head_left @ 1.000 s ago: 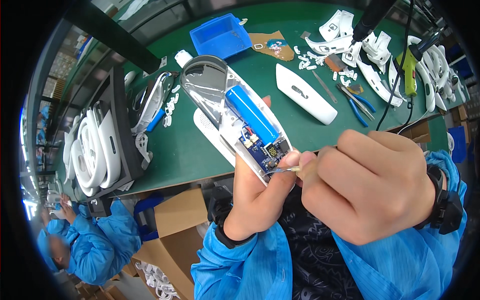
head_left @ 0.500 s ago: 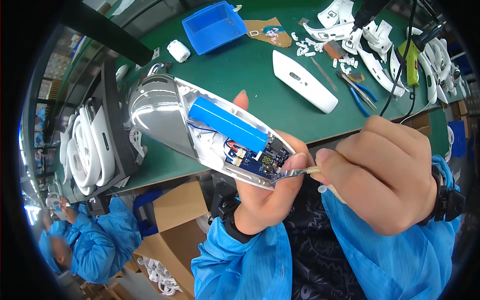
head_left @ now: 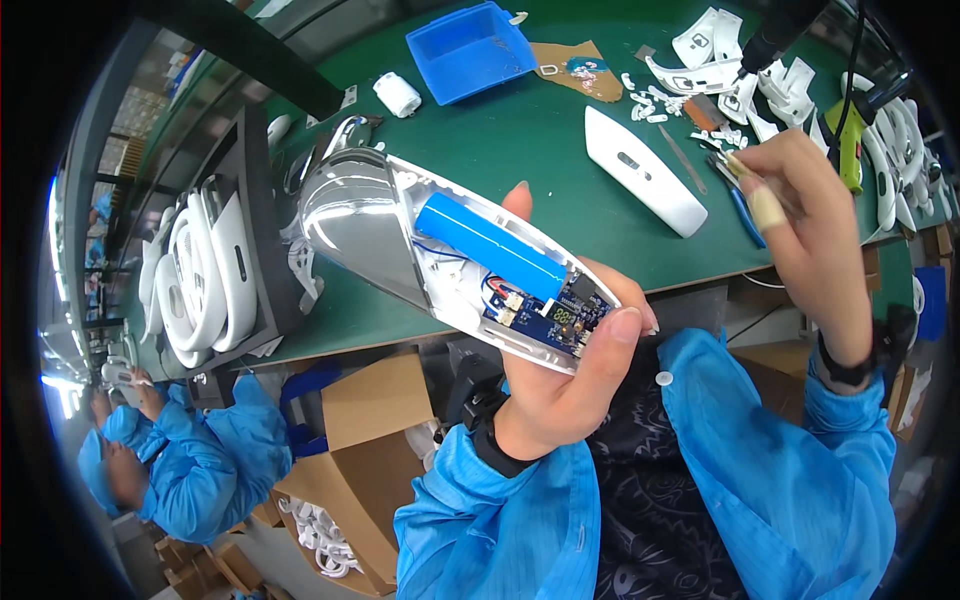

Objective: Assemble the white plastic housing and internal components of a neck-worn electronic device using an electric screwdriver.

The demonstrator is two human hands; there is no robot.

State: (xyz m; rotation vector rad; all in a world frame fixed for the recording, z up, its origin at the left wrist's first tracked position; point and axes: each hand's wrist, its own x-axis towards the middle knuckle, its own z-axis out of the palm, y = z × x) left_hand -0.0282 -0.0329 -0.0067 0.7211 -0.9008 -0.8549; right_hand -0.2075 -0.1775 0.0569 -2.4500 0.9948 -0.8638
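My left hand (head_left: 570,390) is wrapped around an opened handheld device, a white half shell (head_left: 455,310) with a smoky transparent dome (head_left: 355,225) at one end. A blue cylindrical battery (head_left: 490,245) lies in the shell, beside a blue circuit board (head_left: 535,322) with a small display and thin wires. The left thumb presses on the shell's rim near the board. My right hand (head_left: 805,200), tape on its thumb, reaches over the table with its fingers drawn together at the blue-handled pliers (head_left: 745,215); what they grip is hard to make out. A white cover (head_left: 645,170) lies between the hands, farther back.
At the back stand a blue bin (head_left: 470,55) and a white cylinder (head_left: 397,95). White shell parts (head_left: 700,75) and a green power tool (head_left: 850,145) crowd the right. On the left, a dark tray (head_left: 262,230) holds white parts. A co-worker (head_left: 200,450) sits lower left, near a cardboard box (head_left: 375,400).
My right hand has left the circuit board, where it held a thin metal tool, and moved up and away to the pliers. The left hand keeps hold of the device; the whole view has shifted.
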